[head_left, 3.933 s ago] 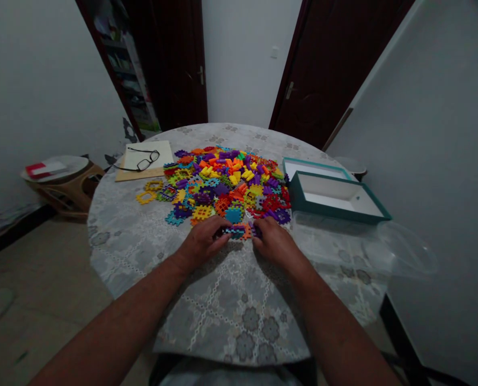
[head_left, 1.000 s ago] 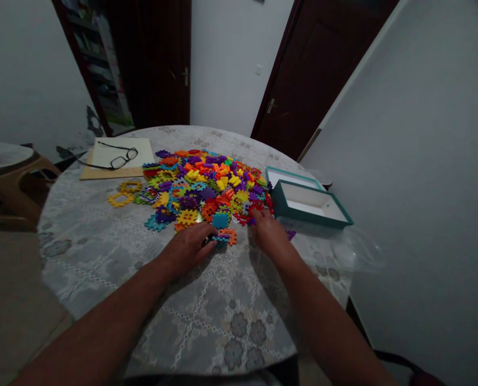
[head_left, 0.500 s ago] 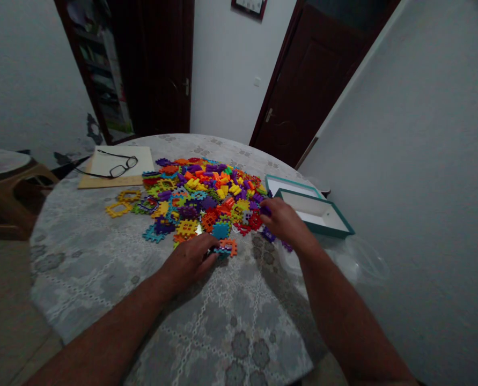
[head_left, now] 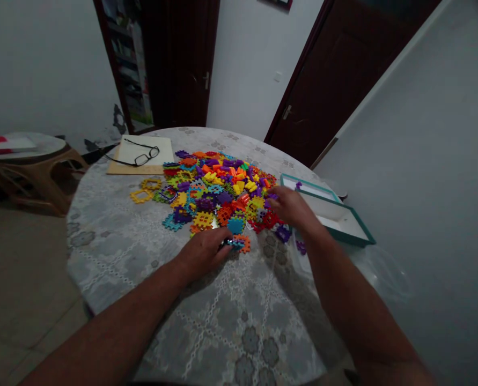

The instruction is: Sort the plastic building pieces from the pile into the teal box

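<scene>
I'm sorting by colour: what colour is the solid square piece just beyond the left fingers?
The solid square piece is blue, clearest in the head view.

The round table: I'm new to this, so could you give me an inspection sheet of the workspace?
Surface: round table under a grey-and-white patterned cloth.
Working pieces: a pile of colourful plastic pieces, many notched.
Clutter: black-framed eyeglasses on paper; an open green-sided box and a clear plastic container, right.
Hands: left hand pinches notched blue and purple pieces; right hand is at the pile's right edge, grip unclear.
Cables: nothing seen.
Surroundings: pale walls, two dark doors, a stool on the left.
</scene>
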Motion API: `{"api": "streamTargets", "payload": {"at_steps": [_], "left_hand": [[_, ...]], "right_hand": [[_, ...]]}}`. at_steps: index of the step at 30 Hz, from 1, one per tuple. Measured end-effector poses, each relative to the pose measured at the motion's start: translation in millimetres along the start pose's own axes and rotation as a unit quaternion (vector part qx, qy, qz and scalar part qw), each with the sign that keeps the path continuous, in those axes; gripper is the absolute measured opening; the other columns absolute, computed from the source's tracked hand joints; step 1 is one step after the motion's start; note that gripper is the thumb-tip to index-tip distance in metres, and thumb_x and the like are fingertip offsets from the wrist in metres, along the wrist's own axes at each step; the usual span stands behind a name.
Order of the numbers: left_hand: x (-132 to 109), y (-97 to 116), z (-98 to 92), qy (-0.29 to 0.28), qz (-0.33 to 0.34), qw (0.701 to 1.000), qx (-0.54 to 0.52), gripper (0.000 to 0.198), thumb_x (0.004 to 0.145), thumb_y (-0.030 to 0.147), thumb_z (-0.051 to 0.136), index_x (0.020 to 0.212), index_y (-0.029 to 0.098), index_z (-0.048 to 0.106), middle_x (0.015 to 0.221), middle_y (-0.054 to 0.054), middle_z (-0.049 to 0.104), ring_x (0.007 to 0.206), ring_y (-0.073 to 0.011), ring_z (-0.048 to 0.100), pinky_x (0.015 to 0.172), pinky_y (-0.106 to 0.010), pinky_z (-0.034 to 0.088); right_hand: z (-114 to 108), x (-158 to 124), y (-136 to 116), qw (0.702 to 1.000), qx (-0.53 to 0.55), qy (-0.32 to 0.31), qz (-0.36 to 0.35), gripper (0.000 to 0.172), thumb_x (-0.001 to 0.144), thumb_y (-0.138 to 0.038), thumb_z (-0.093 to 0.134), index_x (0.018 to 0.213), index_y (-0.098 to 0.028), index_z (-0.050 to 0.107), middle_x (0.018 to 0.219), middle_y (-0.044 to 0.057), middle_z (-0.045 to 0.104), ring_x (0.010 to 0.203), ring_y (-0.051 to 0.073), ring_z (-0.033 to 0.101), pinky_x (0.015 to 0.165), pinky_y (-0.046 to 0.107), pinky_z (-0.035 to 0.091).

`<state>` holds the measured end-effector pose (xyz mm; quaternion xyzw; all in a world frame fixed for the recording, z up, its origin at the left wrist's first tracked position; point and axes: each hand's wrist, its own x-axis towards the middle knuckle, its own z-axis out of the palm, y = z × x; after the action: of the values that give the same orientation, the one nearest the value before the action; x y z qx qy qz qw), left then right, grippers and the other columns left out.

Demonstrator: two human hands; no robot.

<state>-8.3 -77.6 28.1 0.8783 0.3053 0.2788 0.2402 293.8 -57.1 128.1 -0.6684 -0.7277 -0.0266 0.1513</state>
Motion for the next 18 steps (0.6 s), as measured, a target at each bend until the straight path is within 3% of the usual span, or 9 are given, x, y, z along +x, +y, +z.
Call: {"api": "streamTargets", "payload": {"at_steps": [4, 7, 11, 18], "left_hand": [[0, -2, 3.2, 0.004, 0.01, 1.0, -0.004, 0.012, 0.099, 0.019, 0.066, 0.109, 0.024, 0.067, 0.098, -0.004, 0.076, 0.089, -0.0216, 0.072, 0.081, -0.033, 0.053], [1, -4, 4.2, 0.005, 0.019, 1.0, 0.008, 0.014, 0.098, 0.019, 0.067, 0.111, 0.024, 0.067, 0.101, -0.005, 0.077, 0.091, -0.0226, 0.073, 0.083, -0.033, 0.054], [1, -5, 4.2, 0.0, 0.016, 1.0, 0.014, 0.012, 0.098, 0.021, 0.067, 0.11, 0.024, 0.068, 0.1, -0.005, 0.076, 0.09, -0.0227, 0.072, 0.082, -0.033, 0.054], [1, -5, 4.6, 0.005, 0.013, 1.0, 0.019, 0.011, 0.099, 0.019, 0.067, 0.11, 0.022, 0.067, 0.1, -0.005, 0.073, 0.09, -0.0221, 0.069, 0.084, -0.034, 0.054]], "right_hand": [[43, -36, -62, 0.997, 0.043, -0.065, -0.007, 0.033, 0.104, -0.027, 0.067, 0.136, -0.02, 0.072, 0.136, 0.014, 0.072, 0.125, 0.026, 0.068, 0.109, 0.038, 0.052], [64, -50, -83, 0.997, 0.031, -0.058, 0.032, 0.037, 0.103, -0.026, 0.068, 0.14, -0.021, 0.068, 0.144, 0.015, 0.063, 0.129, 0.027, 0.065, 0.108, 0.036, 0.053], [77, -57, -86, 0.998, 0.029, -0.021, 0.053, 0.04, 0.104, -0.023, 0.065, 0.143, -0.024, 0.065, 0.15, 0.014, 0.056, 0.13, 0.027, 0.063, 0.106, 0.036, 0.055], [82, -66, -80, 0.997, 0.066, -0.021, 0.032, 0.042, 0.104, -0.018, 0.058, 0.146, -0.022, 0.063, 0.146, 0.014, 0.059, 0.127, 0.025, 0.063, 0.105, 0.034, 0.055]]}}
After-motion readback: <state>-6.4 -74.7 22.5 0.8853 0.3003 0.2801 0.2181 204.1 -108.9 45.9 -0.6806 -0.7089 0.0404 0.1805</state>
